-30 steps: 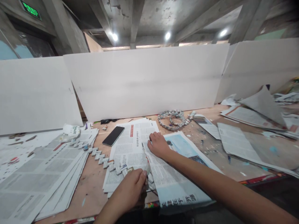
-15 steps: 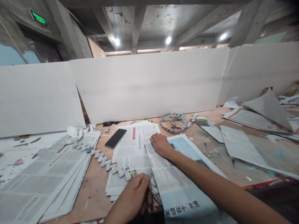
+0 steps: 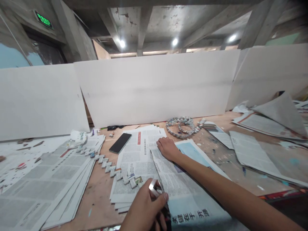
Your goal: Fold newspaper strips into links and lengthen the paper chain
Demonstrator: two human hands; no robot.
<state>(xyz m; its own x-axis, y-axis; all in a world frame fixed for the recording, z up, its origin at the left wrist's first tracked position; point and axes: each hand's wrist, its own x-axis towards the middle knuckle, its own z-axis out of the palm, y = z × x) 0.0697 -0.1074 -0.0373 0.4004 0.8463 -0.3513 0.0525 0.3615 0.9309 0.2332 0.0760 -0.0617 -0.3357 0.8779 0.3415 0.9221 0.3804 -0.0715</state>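
My left hand [image 3: 146, 205] is closed around a shiny silver metal tool [image 3: 154, 187] at the near table edge; its kind is unclear, as the fingers hide most of it. It sits at the left edge of a folded newspaper sheet [image 3: 183, 189]. Palm down, my right hand [image 3: 168, 148] rests on that sheet's upper left part, fingers slightly bent and holding nothing. A zigzag chain of folded paper links [image 3: 112, 170] runs from near my left hand up to the left. Under the chain and the sheet lies a newspaper stack [image 3: 151, 134].
A black phone [image 3: 120, 143] lies on the stack. Behind it is a coiled paper-link chain [image 3: 180, 126]. More newspapers [image 3: 60, 179] are at left, with other sheets [image 3: 255, 154] at right. White boards [image 3: 156, 86] stand along the back of the wooden table [image 3: 96, 199].
My left hand has shifted slightly right and turned, bringing the silver tool into sight. The right hand stays on the sheet. The whole view has moved slightly.
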